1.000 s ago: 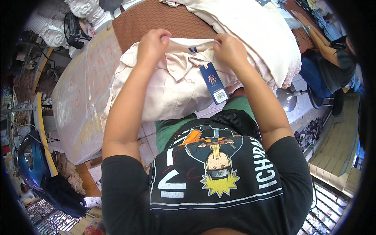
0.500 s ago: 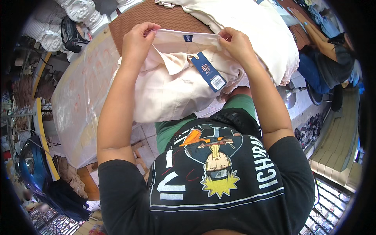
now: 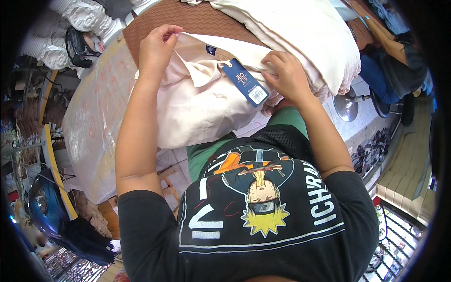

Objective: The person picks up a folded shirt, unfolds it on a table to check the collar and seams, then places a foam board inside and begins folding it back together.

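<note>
A cream collared shirt (image 3: 197, 115) lies over the near edge of the padded table and hangs toward my lap. My left hand (image 3: 159, 46) is closed in a pinch on the left end of its collar, lifting it. My right hand (image 3: 287, 75) rests on the fabric near the collar's right end, its thumb and fingers apart. Between the hands, a dark blue hang tag (image 3: 244, 82) with a white sticker dangles from the shirt. A small navy label (image 3: 211, 50) shows inside the neck.
More cream garments (image 3: 300, 37) are heaped behind and to the right. Brown textured cloth (image 3: 188, 21) and clear plastic sheeting (image 3: 94, 127) cover the table. White ornate posts (image 3: 84, 21) stand far left. Another person (image 3: 392, 66) sits at the far right, near a round metal stool base (image 3: 346, 105).
My right hand has let go of its pinch on the collar and spread its fingers, a little lower. The collar's right side has dropped, and the hang tag has shifted slightly left.
</note>
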{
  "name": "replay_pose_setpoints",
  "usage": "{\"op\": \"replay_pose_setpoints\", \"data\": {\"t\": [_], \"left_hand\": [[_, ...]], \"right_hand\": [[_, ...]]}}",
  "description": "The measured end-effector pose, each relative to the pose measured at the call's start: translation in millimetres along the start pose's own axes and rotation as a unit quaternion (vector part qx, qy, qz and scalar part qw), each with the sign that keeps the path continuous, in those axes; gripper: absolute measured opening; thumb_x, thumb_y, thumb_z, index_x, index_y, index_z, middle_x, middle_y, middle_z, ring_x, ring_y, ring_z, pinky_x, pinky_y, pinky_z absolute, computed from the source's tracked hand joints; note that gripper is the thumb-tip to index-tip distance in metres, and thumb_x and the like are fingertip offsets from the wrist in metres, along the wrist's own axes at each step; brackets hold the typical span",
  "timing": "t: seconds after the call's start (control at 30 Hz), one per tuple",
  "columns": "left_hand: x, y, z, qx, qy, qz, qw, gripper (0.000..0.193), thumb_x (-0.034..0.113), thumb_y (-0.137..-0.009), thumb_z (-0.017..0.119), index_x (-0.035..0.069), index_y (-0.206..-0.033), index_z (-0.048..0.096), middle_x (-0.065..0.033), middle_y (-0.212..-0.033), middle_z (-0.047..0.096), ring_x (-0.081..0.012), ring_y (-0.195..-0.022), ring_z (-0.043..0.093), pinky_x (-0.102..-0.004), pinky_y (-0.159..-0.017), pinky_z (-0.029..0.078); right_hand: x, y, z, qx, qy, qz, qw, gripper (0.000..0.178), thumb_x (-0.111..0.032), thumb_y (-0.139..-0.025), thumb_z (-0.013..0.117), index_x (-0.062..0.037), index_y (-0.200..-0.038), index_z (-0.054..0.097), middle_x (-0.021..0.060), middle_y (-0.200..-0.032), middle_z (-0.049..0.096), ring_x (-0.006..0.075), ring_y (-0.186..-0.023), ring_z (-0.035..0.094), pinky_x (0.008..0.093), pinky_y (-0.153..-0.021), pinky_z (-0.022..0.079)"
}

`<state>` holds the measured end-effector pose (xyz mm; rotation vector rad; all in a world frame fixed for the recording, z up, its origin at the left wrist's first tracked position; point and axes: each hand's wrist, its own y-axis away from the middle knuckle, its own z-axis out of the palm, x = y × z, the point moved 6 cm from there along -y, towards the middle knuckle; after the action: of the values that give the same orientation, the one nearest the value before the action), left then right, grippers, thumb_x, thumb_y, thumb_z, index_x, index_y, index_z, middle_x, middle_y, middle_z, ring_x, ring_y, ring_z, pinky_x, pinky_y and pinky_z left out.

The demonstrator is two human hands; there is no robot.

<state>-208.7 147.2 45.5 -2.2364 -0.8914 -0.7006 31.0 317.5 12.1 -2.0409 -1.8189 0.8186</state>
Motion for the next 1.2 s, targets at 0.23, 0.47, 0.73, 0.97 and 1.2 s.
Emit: {"op": "replay_pose_setpoints", "data": {"t": [0.23,0.47,0.73,0.97,1.2], "left_hand": [[4,-9,2,-0.027,-0.067,0.002,0.997,0.019,0.010,-0.082,0.064,0.009,-0.101,0.068,-0.0044,-0.092,0.069,-0.0108,-0.080,0.064,-0.0245,-0.074,0.049],[-18,-15,18,-0.122,-0.110,0.031,0.986,0.024,0.011,-0.080,0.064,0.007,-0.105,0.066,-0.0055,-0.097,0.068,-0.0152,-0.088,0.063,-0.0276,-0.080,0.049],[82,38,119,-0.226,0.079,0.007,0.971,0.031,0.033,-0.082,0.065,0.005,-0.096,0.069,-0.0118,-0.080,0.068,-0.0205,-0.073,0.064,-0.0318,-0.067,0.049],[82,27,120,-0.132,0.335,-0.086,0.929,0.029,0.029,-0.085,0.066,0.000,-0.089,0.067,0.0014,-0.073,0.062,-0.0037,-0.066,0.050,-0.0198,-0.060,0.042],[95,16,112,-0.117,0.336,-0.002,0.935,0.026,0.025,-0.089,0.062,-0.001,-0.090,0.065,0.0035,-0.071,0.059,-0.0040,-0.066,0.049,-0.0200,-0.060,0.041]], "right_hand": [[29,-2,3,0.023,-0.118,0.151,0.981,0.014,-0.017,-0.077,0.064,-0.0052,-0.084,0.067,0.0100,-0.086,0.065,0.0283,-0.081,0.061,0.0364,-0.073,0.048],[63,-2,23,0.007,-0.271,0.275,0.923,0.020,-0.020,-0.088,0.061,-0.0011,-0.093,0.064,-0.0015,-0.078,0.062,0.0042,-0.070,0.052,0.0205,-0.063,0.043],[59,-6,22,-0.011,-0.324,0.320,0.890,0.020,-0.021,-0.089,0.061,-0.0020,-0.094,0.065,-0.0022,-0.079,0.062,0.0042,-0.069,0.051,0.0200,-0.063,0.044],[52,2,-18,0.124,-0.237,0.243,0.932,0.021,-0.021,-0.082,0.065,-0.0030,-0.093,0.066,0.0104,-0.085,0.066,0.0209,-0.074,0.062,0.0304,-0.069,0.048],[19,9,-30,0.138,-0.152,0.162,0.965,0.027,-0.020,-0.076,0.071,-0.0036,-0.094,0.061,0.0085,-0.087,0.061,0.0231,-0.081,0.061,0.0333,-0.069,0.048]]}}
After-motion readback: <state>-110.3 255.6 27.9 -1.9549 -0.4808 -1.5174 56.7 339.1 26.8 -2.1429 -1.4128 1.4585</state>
